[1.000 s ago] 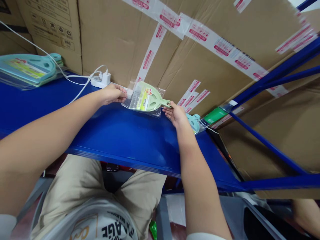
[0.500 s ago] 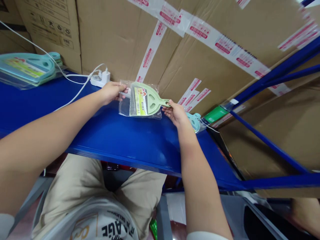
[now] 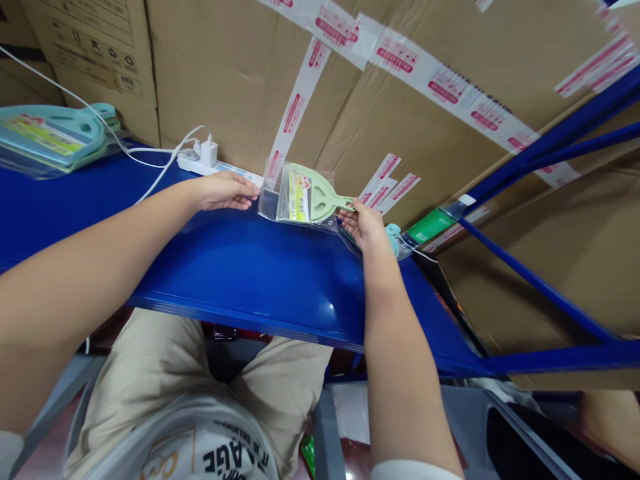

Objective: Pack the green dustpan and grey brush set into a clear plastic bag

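A small light green dustpan (image 3: 323, 197) with a printed yellow-and-white label lies in a clear plastic bag (image 3: 270, 203), held up over the blue shelf. My right hand (image 3: 363, 223) is closed around its handle end. At the bag's opposite edge is my left hand (image 3: 233, 191), its fingers pinched together at the plastic. Partly behind my right wrist, a blue dustpan (image 3: 393, 235) shows only its handle end. Farther left lies a stack of bagged dustpans (image 3: 55, 133), blue above green.
Behind the blue shelf (image 3: 240, 267) stand large taped cardboard boxes (image 3: 215, 80). A white power strip (image 3: 193, 165) with plugs and cables sits at the back. To the right are a green-labelled bottle (image 3: 433, 227) and a blue metal frame (image 3: 540, 280). A phone (image 3: 225, 333) shows below the shelf edge.
The bagged green dustpan has shifted right and slightly up with my right hand. My left hand has moved a little, its fingertips now at the bag's very edge rather than over it.
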